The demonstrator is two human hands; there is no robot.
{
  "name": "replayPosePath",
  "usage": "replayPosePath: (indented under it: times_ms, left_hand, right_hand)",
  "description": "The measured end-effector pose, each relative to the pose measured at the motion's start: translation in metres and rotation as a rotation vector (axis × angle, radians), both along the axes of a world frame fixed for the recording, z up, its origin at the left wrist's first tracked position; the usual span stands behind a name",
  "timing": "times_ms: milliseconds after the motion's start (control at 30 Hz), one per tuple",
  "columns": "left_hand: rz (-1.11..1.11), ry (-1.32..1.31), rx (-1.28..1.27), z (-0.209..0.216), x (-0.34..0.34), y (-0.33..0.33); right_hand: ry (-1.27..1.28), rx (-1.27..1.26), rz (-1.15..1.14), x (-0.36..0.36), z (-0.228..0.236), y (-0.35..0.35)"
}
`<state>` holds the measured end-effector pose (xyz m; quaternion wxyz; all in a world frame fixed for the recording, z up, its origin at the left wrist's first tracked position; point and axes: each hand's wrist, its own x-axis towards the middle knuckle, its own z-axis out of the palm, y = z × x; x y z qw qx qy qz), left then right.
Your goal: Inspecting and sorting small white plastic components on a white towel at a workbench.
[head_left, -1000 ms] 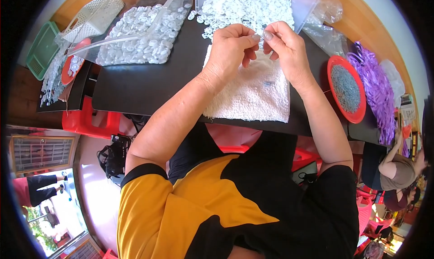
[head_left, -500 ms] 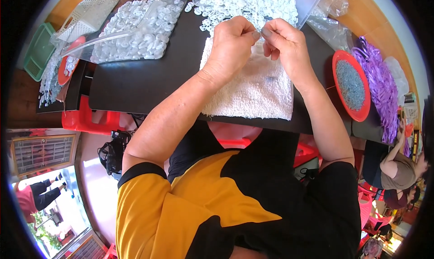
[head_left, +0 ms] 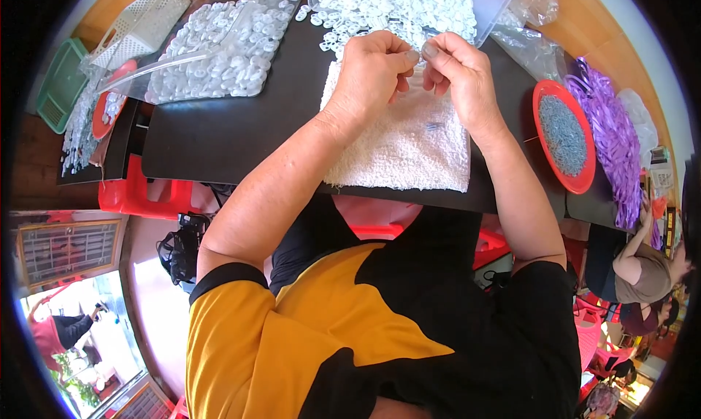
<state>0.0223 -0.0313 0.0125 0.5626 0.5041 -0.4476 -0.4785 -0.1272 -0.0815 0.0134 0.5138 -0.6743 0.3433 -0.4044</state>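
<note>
No legible text, label, brand, number or sign anywhere in view, near or far.

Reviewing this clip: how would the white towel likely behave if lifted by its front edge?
The towel would probably droop rather than stay stiff, since it looks like soft, nubby cloth. Tilting it might let the small bluish pieces slide off, as they appear to lie loose on top, though its rough surface could catch some.

Towel (head_left: 401, 156) rough, nubby cloth; white pieces (head_left: 394, 10) glossy, plastic-looking; tabletop (head_left: 219, 141) smooth; red dish (head_left: 577, 185) smooth plastic
</note>
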Motion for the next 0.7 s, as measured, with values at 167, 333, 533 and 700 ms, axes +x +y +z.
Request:
replayPosePath:
  times_ms: [167, 333, 533, 700]
  left_hand:
    - [-0.018, 0.025, 0.006, -0.0019, -0.0011, 0.0007]
    - [-0.022, -0.025, -0.003, -0.0028, -0.0024, 0.0002]
    - [-0.025, -0.034, -0.013, -0.0014, -0.0033, 0.0015]
    - [-0.037, -0.017, 0.006, -0.0016, -0.0026, 0.0013]
  right_hand:
    - [0.079, -0.054, 0.006, -0.0026, 0.0021, 0.0007]
    - [0.052, -0.037, -0.016, -0.0014, 0.0002, 0.0017]
    - [-0.064, 0.104, -0.012, 0.0009, -0.0013, 0.0036]
    - [-0.083, 0.126, -0.037, 0.0040, -0.0032, 0.0058]
